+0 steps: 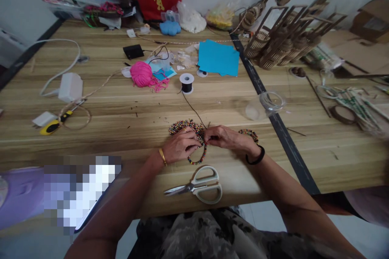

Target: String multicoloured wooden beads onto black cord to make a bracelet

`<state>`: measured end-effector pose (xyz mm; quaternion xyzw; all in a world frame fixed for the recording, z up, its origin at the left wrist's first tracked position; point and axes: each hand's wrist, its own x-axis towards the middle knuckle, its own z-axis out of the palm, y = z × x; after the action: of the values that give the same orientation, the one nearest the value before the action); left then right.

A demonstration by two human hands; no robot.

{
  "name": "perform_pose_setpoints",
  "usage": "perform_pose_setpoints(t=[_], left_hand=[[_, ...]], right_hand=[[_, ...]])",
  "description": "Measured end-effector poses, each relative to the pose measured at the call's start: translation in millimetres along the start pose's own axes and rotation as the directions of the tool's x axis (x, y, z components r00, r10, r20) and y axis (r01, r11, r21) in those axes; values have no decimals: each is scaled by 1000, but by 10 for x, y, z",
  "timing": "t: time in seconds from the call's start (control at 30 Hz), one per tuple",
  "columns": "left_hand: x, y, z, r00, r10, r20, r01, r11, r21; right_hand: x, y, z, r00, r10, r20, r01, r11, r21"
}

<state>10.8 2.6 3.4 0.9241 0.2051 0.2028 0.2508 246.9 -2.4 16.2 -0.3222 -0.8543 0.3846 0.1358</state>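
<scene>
My left hand [180, 147] and my right hand [227, 138] meet at the table's near middle, both pinching a loop of small multicoloured beads [197, 160] on a dark cord. A heap of the same beads [182, 126] lies just behind my left hand. The thin black cord [194, 110] runs from my fingers back to a white spool of black thread [186, 82]. Another finished beaded bracelet [248, 133] lies by my right wrist. White-handled scissors [200, 187] lie shut on the wood in front of my hands.
A clear plastic jar [265, 105] lies on its side to the right. A pink yarn ball [141, 74], blue paper [218, 58], a white power adapter [69, 87] and a yellow utility knife [52, 126] lie further off. Wooden models [282, 36] stand at back right.
</scene>
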Motion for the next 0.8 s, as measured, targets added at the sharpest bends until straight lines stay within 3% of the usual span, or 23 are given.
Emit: perform_pose_setpoints(t=[0.8], left_hand=[[-9,-6,-29,1000,23,9,-23,999,28]], right_hand=[[-7,16,12,1000,24,4,-24,1000,-3]])
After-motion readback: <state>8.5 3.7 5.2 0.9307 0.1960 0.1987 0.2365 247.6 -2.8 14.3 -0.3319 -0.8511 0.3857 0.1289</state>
